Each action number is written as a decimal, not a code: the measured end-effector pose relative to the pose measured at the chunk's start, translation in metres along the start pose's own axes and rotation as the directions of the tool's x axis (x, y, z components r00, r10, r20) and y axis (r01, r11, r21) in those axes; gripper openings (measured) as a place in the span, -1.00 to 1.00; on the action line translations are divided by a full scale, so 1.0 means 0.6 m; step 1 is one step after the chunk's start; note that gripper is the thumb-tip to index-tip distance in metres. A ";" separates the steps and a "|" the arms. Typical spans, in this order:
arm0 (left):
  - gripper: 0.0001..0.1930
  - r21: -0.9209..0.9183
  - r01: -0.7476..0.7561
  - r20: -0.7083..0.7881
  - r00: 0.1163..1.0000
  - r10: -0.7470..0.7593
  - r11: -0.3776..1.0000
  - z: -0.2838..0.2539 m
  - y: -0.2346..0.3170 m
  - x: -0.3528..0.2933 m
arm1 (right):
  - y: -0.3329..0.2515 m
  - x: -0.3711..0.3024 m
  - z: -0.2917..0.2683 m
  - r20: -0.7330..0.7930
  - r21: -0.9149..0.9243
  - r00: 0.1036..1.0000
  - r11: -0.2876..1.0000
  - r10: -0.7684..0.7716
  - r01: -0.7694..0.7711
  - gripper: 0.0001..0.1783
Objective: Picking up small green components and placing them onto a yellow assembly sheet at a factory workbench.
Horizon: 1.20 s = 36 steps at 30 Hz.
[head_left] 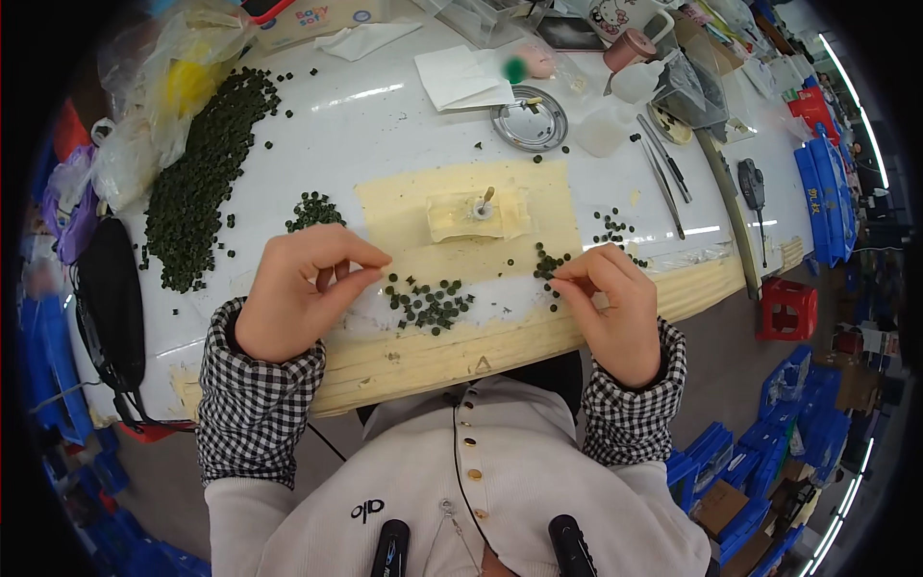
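Observation:
My left hand [296,288] hovers over the bench beside a loose cluster of small dark green round parts [430,306]. Its thumb and forefinger are brought together in a pinch; whatever lies between them is too small to make out. My right hand [615,310] pinches at the edge of another small group of green parts [550,260], its fingertips right by them. Between the hands, a small block wrapped in yellowish tape [460,217] sits on a tan sheet [404,207]. A short metal post with a brownish pin [485,202] stands upright on that block.
A large heap of green parts [207,183] lies at the left near plastic bags [159,96]. A round metal dish [530,119], white paper [463,79], tweezers [661,178] and bottles [636,81] are at the far right. A wooden strip [404,361] edges the bench.

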State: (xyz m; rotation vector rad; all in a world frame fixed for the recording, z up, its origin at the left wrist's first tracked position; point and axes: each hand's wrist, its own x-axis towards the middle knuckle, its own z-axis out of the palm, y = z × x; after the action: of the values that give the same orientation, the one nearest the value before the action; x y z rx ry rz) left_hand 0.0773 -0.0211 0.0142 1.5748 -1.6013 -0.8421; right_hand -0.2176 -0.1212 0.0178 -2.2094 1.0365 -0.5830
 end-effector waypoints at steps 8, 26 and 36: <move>-0.87 0.013 0.083 -0.450 0.890 -0.068 0.996 -0.022 -0.028 0.002 | 0.005 -0.023 0.004 0.090 -0.021 0.994 0.998 0.058 -0.057 -0.88; -0.87 0.399 -0.027 -0.186 0.976 0.110 0.916 0.020 -0.029 0.000 | -0.030 -0.007 0.034 -0.069 0.073 0.992 0.991 -0.104 0.109 -0.86; -0.83 -0.458 -0.094 -0.278 0.960 -0.042 0.884 0.036 -0.015 -0.001 | -0.038 0.006 0.071 0.123 0.673 0.992 0.737 -0.037 -0.056 -0.84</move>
State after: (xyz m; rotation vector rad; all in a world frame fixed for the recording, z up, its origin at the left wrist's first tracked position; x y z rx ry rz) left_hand 0.0638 -0.0218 -0.0049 1.2534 -1.1082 -0.8668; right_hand -0.1774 -0.0978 0.0041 -1.5587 0.6199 -0.6722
